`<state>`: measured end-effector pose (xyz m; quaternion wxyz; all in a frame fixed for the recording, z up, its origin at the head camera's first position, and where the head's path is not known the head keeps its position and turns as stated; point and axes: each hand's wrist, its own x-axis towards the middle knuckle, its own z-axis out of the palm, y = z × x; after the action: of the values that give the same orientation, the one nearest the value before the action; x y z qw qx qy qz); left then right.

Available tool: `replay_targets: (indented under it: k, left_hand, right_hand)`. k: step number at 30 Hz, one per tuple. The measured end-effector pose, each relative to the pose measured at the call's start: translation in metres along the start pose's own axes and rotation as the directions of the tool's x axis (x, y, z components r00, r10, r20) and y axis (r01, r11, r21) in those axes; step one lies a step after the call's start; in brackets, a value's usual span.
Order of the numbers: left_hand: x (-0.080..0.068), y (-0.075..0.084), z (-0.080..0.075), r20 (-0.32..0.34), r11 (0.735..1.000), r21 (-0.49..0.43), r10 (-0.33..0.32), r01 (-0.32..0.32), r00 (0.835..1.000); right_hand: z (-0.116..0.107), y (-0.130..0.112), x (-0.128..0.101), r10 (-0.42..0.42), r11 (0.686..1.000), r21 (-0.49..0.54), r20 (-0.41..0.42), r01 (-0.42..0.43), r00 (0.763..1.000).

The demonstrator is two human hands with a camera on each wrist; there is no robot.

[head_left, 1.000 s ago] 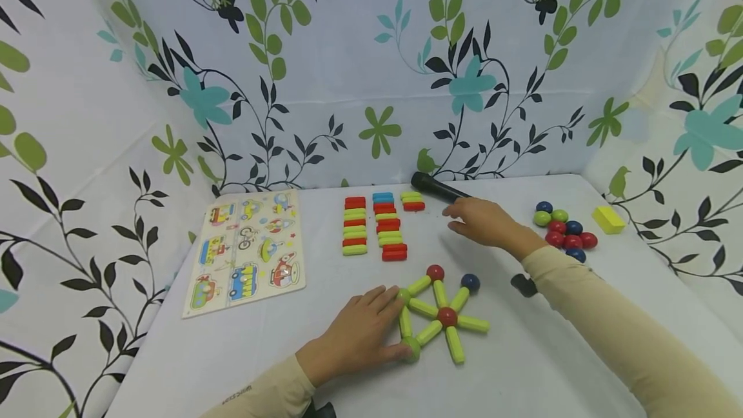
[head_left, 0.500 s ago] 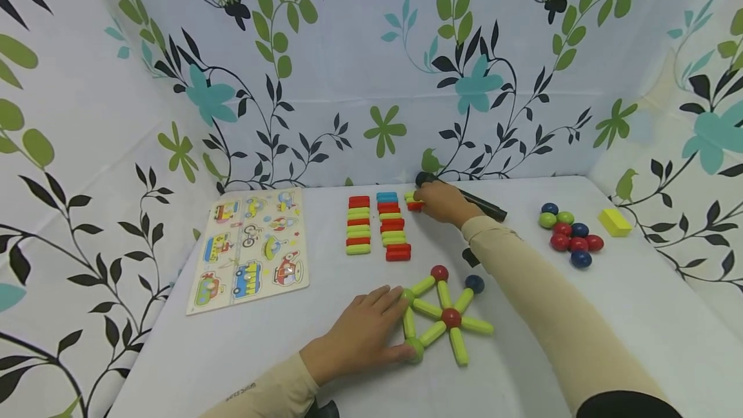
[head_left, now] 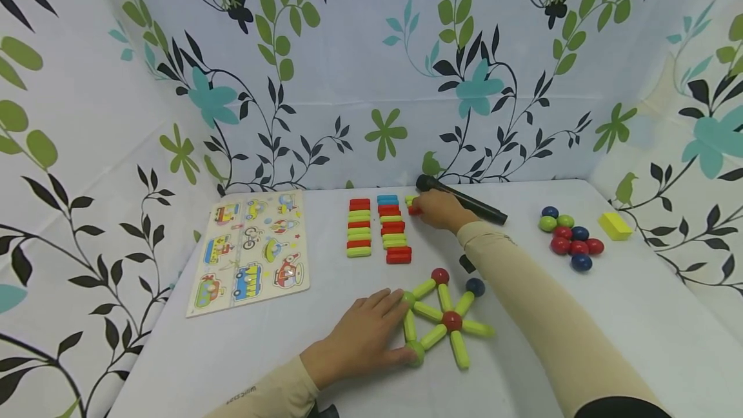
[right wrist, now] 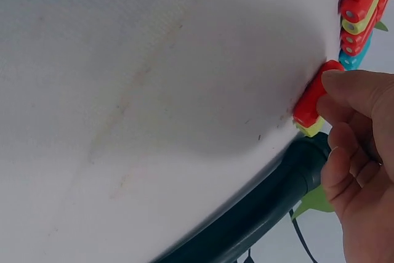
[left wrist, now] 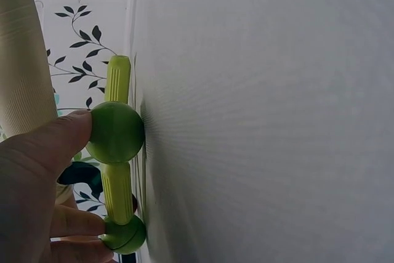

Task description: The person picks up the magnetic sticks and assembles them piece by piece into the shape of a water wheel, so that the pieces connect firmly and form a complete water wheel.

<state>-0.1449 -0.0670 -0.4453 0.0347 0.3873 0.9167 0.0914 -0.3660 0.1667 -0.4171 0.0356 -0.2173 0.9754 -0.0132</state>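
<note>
A star of green sticks and red, blue and green balls (head_left: 444, 321) lies flat on the white table. My left hand (head_left: 371, 331) rests beside its left edge, fingers straight. The thumb touches a green ball (left wrist: 116, 132), and the fingers touch a second green ball (left wrist: 125, 235) at the other end of a green stick (left wrist: 117, 192). My right hand (head_left: 438, 209) reaches to the far middle of the table. It pinches a red stick (right wrist: 314, 97) that lies next to a yellow-green stick (head_left: 409, 199). Most of the red stick (head_left: 413, 210) is hidden behind the fingers in the head view.
Two rows of red, green and blue sticks (head_left: 358, 228) (head_left: 393, 231) lie left of the right hand. A black cylinder (head_left: 464, 202) lies just behind it. A vehicle puzzle board (head_left: 251, 250) sits at the left. Loose balls (head_left: 569, 237) and a yellow block (head_left: 614, 225) sit at the right.
My right hand has moved left and away from me to the short row by the black cylinder, and now pinches the red stick. The left hand has stayed put.
</note>
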Motion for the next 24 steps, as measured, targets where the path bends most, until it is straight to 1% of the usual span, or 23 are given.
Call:
replay_targets:
  k: [7, 12, 18, 24]
  left_hand:
    - [-0.0004, 0.0003, -0.0007, -0.016, 1.0, 0.015, 0.013, -0.013, 1.0]
    - [-0.0005, -0.0002, -0.0008, -0.02, 1.0, 0.007, 0.016, -0.016, 1.0]
    - [-0.0017, -0.0004, -0.001, -0.005, 1.0, 0.011, 0.004, -0.004, 1.0]
    - [-0.0013, -0.0001, -0.0006, -0.011, 1.0, 0.006, 0.009, -0.009, 1.0]
  right_hand:
    - [0.0041, -0.0006, 0.0014, 0.018, 0.998, -0.056, -0.024, -0.02, 1.0]
    - [0.0034, -0.0012, 0.0017, 0.023, 0.999, -0.042, -0.043, -0.025, 0.999]
    - [0.0051, -0.0034, 0.0037, 0.03, 0.999, -0.017, -0.027, -0.031, 0.999]
    - [0.0062, -0.0041, 0.0085, 0.046, 0.997, -0.065, -0.008, -0.047, 0.999]
